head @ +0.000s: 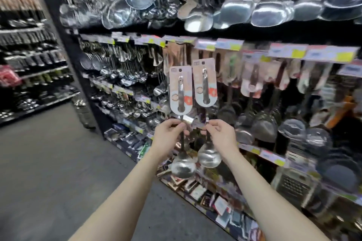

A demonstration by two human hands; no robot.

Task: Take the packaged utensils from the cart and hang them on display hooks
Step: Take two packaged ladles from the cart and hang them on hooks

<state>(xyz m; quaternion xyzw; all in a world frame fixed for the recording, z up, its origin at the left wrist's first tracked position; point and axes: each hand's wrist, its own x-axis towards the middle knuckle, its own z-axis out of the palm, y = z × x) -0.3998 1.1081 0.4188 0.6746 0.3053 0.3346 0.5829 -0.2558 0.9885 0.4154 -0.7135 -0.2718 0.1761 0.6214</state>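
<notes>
Two packaged steel spoons are held upright in front of the display wall, bowls down and card backings up. My left hand (pixel 170 133) pinches the stem of the left packaged spoon (pixel 180 90), whose bowl hangs below my wrist. My right hand (pixel 219 133) grips the stem of the right packaged spoon (pixel 205 82), held slightly higher. The two cards sit side by side, almost touching. Behind them runs a row of display hooks (pixel 231 58) loaded with similar carded utensils. No cart is in view.
Steel ladles and strainers (pixel 237 10) hang overhead. Shelves of metal kitchenware (pixel 121 84) fill the left part of the wall, graters and pans (pixel 293 184) the lower right. A grey aisle floor (pixel 58 162) opens to the left, with more shelving (pixel 29 55) beyond.
</notes>
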